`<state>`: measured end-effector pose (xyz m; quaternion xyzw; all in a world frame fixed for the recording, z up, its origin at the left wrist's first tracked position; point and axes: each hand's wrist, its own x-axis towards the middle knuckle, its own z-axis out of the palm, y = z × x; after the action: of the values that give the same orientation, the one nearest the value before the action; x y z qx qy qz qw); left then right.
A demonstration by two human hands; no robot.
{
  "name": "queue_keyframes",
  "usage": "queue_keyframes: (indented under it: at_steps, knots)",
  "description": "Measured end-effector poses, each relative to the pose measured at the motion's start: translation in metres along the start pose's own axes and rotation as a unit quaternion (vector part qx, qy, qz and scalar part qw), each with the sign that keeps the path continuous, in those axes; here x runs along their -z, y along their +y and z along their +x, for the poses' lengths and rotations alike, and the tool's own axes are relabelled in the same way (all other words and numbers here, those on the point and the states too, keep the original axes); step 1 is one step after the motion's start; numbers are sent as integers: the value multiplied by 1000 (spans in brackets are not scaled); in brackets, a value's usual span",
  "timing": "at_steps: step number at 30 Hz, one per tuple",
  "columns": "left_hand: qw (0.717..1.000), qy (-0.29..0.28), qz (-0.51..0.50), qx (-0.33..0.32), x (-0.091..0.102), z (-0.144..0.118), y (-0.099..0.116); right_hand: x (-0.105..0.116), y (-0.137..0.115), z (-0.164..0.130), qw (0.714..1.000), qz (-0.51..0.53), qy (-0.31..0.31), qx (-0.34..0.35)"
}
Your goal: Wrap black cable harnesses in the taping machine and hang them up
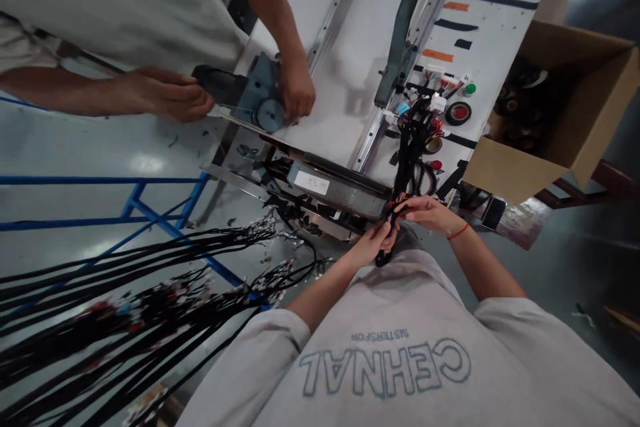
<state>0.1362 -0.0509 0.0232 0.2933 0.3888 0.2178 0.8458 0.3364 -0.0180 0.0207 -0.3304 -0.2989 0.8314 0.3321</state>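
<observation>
A black wire harness [411,150] runs from the white workbench [357,47] down to the bench edge in front of my body. My left hand [373,243] is closed around its lower part. Just above, my right hand [430,213] pinches the harness where coloured wires show. Fine detail between the fingertips is too small to make out. At the harness's far end, several white connectors [438,103] fan out on the bench. Beside them lie a tape roll [458,113] with a red centre and a small green round piece [469,89].
A co-worker's hands [299,90] are at a grey-blue device [267,93] on the bench's left end. An open cardboard box [565,107] with dark rolls stands at right. Several black harnesses [125,253] hang at left near a blue metal frame [165,213]. Metal rails [370,140] cross the bench.
</observation>
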Motion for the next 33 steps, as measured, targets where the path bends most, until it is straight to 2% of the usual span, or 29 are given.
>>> queue_keyframes:
  at_steps: [2, 3, 7, 10, 13, 16, 19, 21, 22, 23, 24, 26, 28, 29, 30, 31, 33]
  knots:
    - [998, 15, 53, -5, -5, -3, 1, -2, -4, -5, 999, 35, -14, 9]
    - [997, 23, 77, -3, -9, -6, 1, -4, -7, -8, 998, 52, 3, 23]
    - [993, 23, 113, -5, -19, -12, 6, -18, -20, -10, 983, 61, 160, 72]
    - [999, -2, 35, -9, -19, -8, 11, -36, -28, -4, 972, 4, 216, 89]
    - [995, -32, -89, 4, -17, 4, 21, -51, -34, -2, 974, -21, 201, 105]
    - [973, -111, -197, 51, -22, 16, 33, -54, -38, -3, 974, 15, 199, 105]
    - [946, -214, -222, 100, -33, 19, 37, -54, -46, -3, 974, 94, 182, 99]
    - [942, -249, -193, 119, -38, 14, 34, -56, -53, -1, 977, 125, 139, 104]
    - [950, -236, -170, 114, -37, 9, 31, -58, -58, -1, 979, 129, 117, 108]
    - [965, -197, -140, 96, -34, 2, 27, -61, -62, -2, 981, 128, 99, 110]
    - [983, -136, -105, 69, -29, -6, 23, -63, -65, -3, 981, 125, 90, 114]
    - [998, 46, -31, 19, -12, -23, 13, -65, -69, -6, 980, 119, 96, 124]
    - [969, 246, 4, -2, 6, -36, 3, -64, -70, -9, 978, 119, 105, 139]
    - [948, 319, -6, -12, 13, -39, -2, -63, -70, -10, 976, 123, 106, 145]
    - [930, 364, -29, -26, 19, -40, -5, -63, -69, -10, 975, 129, 102, 150]
    - [923, 379, -58, -42, 22, -39, -8, -63, -69, -10, 974, 134, 97, 153]
    - [931, 341, -108, -67, 24, -34, -11, -64, -68, -7, 975, 133, 90, 152]
